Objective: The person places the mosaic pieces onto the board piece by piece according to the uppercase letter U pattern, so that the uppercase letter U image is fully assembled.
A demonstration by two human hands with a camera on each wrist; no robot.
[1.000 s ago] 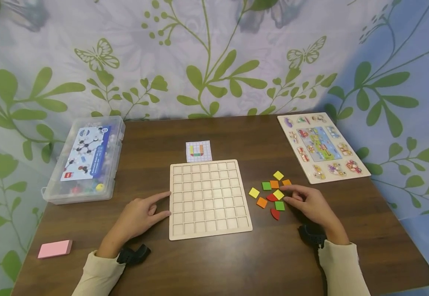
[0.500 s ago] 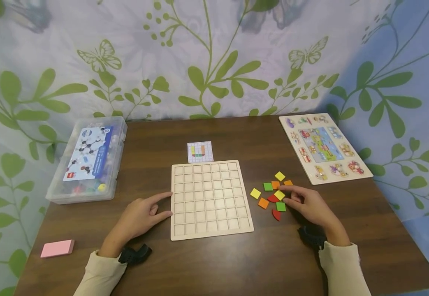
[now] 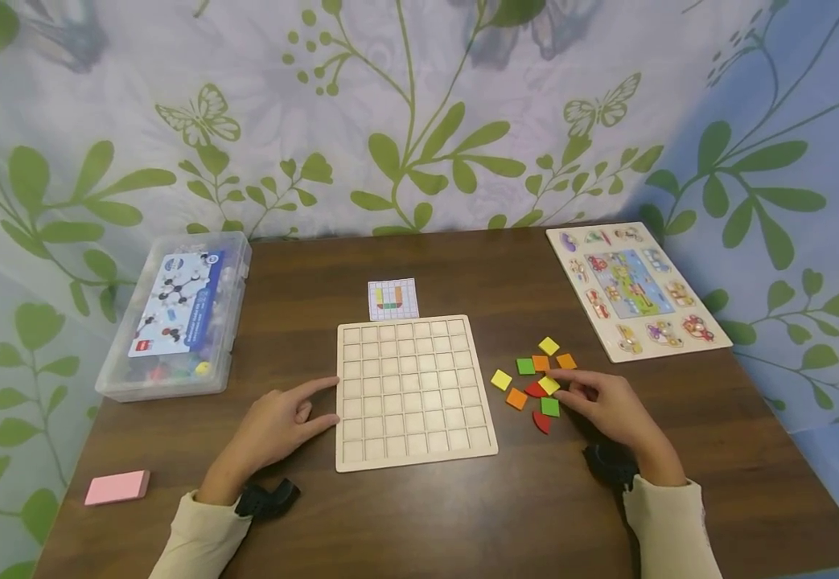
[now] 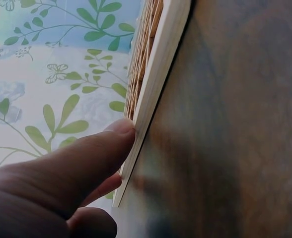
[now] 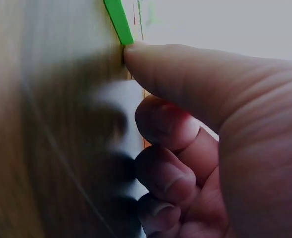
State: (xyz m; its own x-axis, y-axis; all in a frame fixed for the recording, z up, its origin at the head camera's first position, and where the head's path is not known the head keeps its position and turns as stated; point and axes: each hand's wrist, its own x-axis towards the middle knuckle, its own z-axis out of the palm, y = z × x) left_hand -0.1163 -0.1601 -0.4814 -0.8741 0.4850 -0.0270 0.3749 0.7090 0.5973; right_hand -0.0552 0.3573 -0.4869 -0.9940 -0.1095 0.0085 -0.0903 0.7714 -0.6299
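A square wooden grid board (image 3: 410, 394) lies flat on the table between the two hands. My left hand (image 3: 272, 429) touches the board's left edge with the tips of its index finger and thumb, also seen in the left wrist view on the board's side (image 4: 156, 74). To the board's right lie several loose yellow, orange, green and red tiles. My right hand (image 3: 607, 404) rests with index finger and thumb spread at a yellow tile (image 3: 549, 386), which overlaps a red quarter-round tile (image 3: 533, 390). In the right wrist view the thumb tip is right at a green tile (image 5: 118, 22).
A small pattern card (image 3: 392, 300) lies behind the board. At the left stand a clear plastic case (image 3: 173, 314) with a molecule label and a pink block (image 3: 117, 488). A picture peg puzzle (image 3: 607, 322) lies at the back right. Floral cloth hangs behind the table (image 3: 462, 515).
The head view has shifted slightly, so everything sits a little further right and lower. Both hands and the tiles keep their places.
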